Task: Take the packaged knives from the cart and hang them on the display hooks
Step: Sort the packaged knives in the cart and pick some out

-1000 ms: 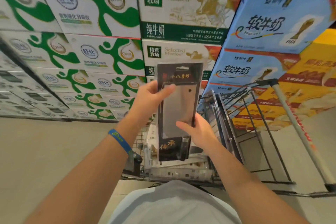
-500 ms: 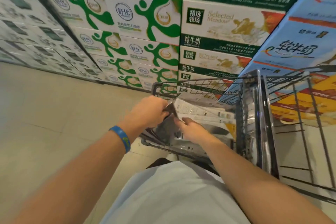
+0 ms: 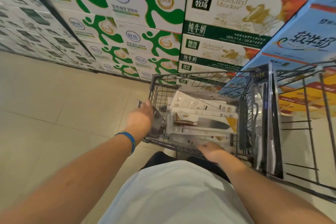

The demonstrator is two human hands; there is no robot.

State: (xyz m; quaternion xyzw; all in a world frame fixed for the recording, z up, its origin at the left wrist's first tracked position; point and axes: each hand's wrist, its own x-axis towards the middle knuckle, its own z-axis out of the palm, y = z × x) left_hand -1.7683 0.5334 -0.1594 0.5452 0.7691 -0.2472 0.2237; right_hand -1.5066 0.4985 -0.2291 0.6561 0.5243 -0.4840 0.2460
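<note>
A wire cart [image 3: 200, 74] stands in front of me. Several white packaged knives [image 3: 203, 123] lie flat in it. More dark packaged knives [image 3: 261, 114] stand upright along its right side. My left hand [image 3: 141, 117] grips a dark knife package [image 3: 157, 125] at the cart's left wall, the package partly hidden behind the hand. My right hand [image 3: 211, 151] lies over the cart's near rim above a clear package, its fingers reaching left and holding nothing that I can see. No display hooks are in view.
Stacked milk cartons [image 3: 141, 5] form a wall right behind the cart, green-and-white on the left, blue ones [image 3: 300, 42] on the right. Beige tiled floor [image 3: 63, 114] stretches to the left. The cart's folding wire seat [image 3: 309, 114] is at the right.
One second ago both hands held the dark knife package upright before me. It has come down to the cart's left side, my right hand has let go, and my view has tilted down.
</note>
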